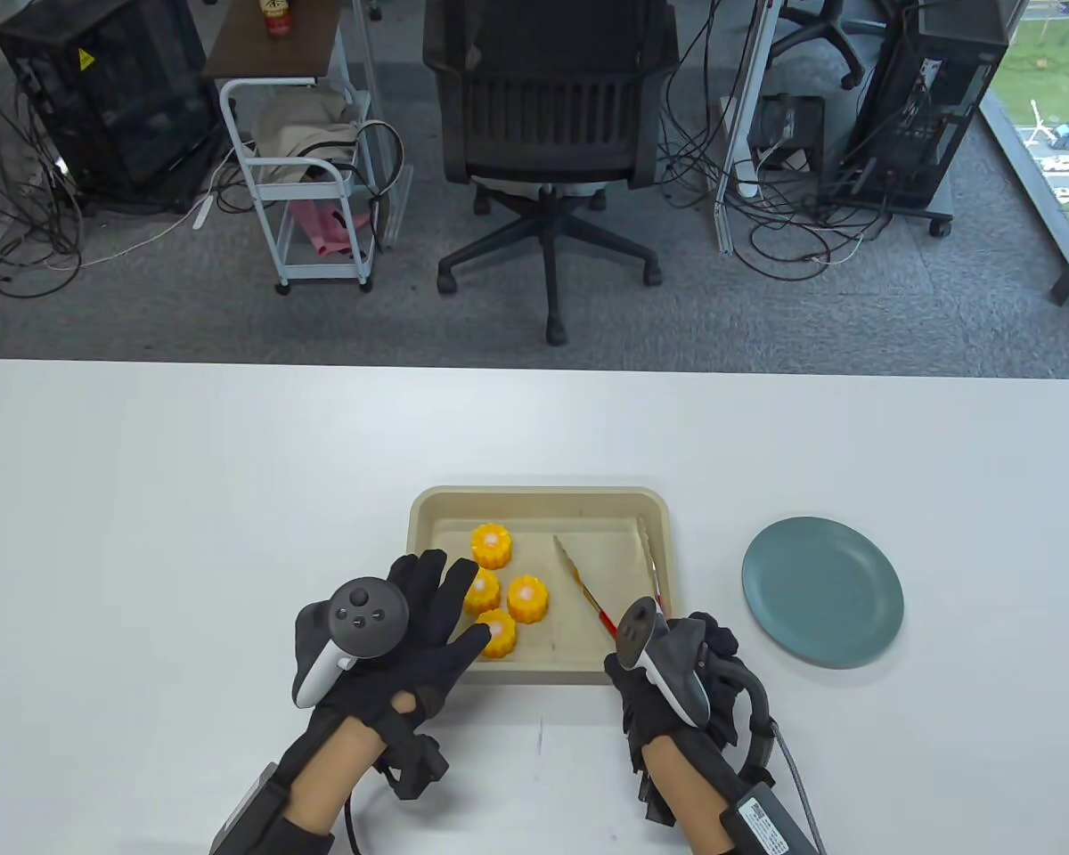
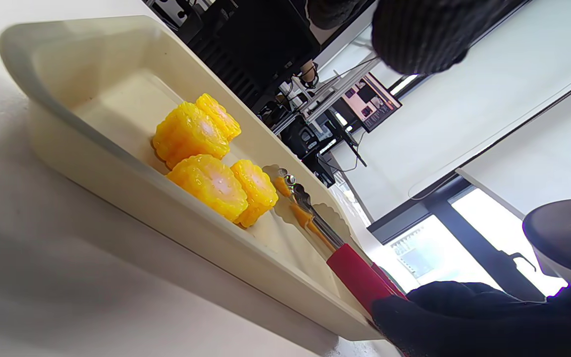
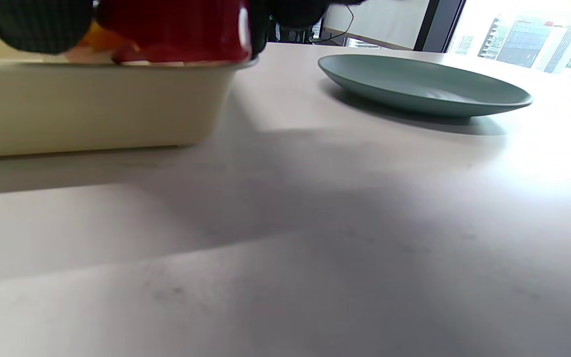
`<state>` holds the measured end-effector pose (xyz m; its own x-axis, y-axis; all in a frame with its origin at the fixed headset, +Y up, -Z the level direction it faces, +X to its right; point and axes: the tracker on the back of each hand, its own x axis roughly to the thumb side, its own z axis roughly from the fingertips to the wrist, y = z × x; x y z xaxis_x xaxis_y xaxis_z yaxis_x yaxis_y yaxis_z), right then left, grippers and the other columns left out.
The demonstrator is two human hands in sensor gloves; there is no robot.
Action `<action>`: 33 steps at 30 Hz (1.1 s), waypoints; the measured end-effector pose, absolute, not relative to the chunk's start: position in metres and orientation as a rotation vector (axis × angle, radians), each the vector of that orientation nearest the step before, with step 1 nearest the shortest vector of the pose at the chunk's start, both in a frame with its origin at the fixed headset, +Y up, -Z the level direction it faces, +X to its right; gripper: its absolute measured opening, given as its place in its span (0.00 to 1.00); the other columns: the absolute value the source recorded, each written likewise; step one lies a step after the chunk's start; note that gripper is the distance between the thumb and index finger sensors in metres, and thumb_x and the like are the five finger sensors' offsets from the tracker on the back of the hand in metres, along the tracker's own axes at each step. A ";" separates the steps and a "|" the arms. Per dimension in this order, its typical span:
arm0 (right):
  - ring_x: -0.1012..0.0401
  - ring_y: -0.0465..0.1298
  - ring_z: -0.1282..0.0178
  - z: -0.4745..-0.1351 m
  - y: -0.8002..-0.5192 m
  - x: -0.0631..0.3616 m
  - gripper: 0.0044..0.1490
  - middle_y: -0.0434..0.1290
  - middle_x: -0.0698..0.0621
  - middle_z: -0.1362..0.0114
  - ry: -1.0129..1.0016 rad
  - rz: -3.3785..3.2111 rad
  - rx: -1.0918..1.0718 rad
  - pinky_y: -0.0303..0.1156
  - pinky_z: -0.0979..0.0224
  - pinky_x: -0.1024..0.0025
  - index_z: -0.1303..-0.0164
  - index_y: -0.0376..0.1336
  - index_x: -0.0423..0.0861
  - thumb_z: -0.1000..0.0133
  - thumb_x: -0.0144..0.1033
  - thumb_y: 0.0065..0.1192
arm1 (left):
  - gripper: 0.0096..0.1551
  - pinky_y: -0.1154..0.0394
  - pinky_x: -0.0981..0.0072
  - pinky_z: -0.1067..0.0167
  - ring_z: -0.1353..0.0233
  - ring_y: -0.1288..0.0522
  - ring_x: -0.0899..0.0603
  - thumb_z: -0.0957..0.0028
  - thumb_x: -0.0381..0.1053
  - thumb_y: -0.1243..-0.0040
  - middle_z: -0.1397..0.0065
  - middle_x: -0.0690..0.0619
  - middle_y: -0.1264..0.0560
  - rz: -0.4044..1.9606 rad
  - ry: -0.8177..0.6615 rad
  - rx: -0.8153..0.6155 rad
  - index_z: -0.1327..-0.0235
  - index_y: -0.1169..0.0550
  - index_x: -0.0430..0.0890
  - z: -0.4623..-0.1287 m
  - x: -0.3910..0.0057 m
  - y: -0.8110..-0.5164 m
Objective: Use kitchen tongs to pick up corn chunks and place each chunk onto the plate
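Observation:
Several yellow corn chunks [image 1: 491, 545] lie in the left half of a beige tray [image 1: 539, 495]. Metal tongs [image 1: 572, 570] with a red handle [image 1: 606, 621] lie spread open in the tray's right half. My right hand [image 1: 641, 663] grips that handle at the tray's near right corner. My left hand [image 1: 450, 614] is open, its fingers spread over the tray's near left edge, beside the chunks. In the left wrist view the corn chunks [image 2: 206, 178] sit left of the tongs [image 2: 310, 213]. The teal plate [image 1: 822, 592] holds nothing. In the right wrist view the plate [image 3: 424, 87] lies beyond the tray [image 3: 92, 109].
The white table [image 1: 187, 534] stretches bare to the left and far side of the tray. An office chair [image 1: 550, 134], a white cart [image 1: 307, 178] and computer cases with cables stand on the floor beyond the table's far edge.

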<state>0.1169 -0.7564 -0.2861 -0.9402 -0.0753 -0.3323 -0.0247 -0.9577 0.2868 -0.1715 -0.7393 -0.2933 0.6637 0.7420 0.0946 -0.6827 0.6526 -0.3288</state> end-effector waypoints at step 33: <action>0.49 0.60 0.34 -0.241 -0.685 0.062 0.50 0.61 0.44 0.24 0.348 -3.742 -0.229 0.60 0.34 0.57 0.35 0.60 0.46 0.54 0.73 0.48 | 0.70 0.48 0.33 0.26 0.19 0.53 0.25 0.62 0.77 0.43 0.16 0.36 0.59 1.829 -0.348 -0.409 0.21 0.59 0.41 -0.298 -0.168 -0.745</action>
<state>0.0622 -0.6847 -0.2412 -0.8051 0.5701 0.1637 -0.5905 -0.7964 -0.1309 -0.1677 -0.7450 -0.2976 -0.2681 0.9580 -0.1018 -0.8539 -0.2853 -0.4353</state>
